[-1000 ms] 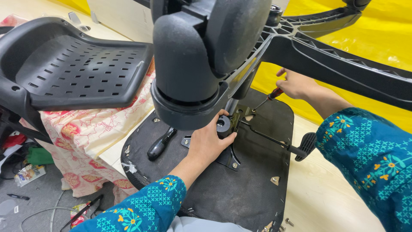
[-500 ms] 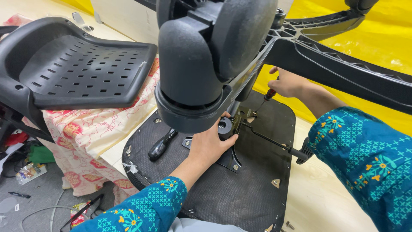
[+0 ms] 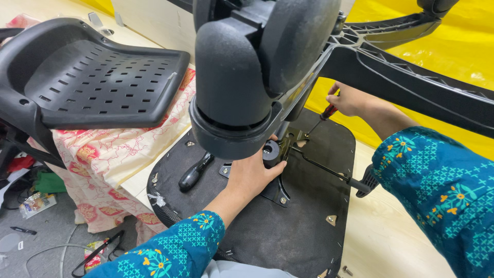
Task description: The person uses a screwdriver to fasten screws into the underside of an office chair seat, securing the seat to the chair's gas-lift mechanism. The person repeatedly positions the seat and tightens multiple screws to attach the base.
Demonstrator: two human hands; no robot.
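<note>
The left hand (image 3: pixel 252 175) lies flat, fingers spread, on the metal bracket (image 3: pixel 280 193) bolted to the upturned chair seat (image 3: pixel 309 226). Farther off, the right hand (image 3: pixel 350 99) is closed around a red-handled screwdriver (image 3: pixel 321 117), its tip at the bracket beneath a big chair wheel (image 3: pixel 252 77).

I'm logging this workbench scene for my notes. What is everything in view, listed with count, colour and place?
Seat underside: one, black fabric, centre.
Metal mechanism plate: one, black, on the seat underside.
Lever rod: one, black, running right to a grip.
Chair base with caster: one, black, top centre.
Perforated backrest: one, black, upper left.
Floral cloth: one, cream and red, left.
Loose black handle: one, on the seat, left of centre.
Screwdriver: one, red and black, in the right hand.
Left hand: on the plate.
Right hand: gripping the screwdriver.
</note>
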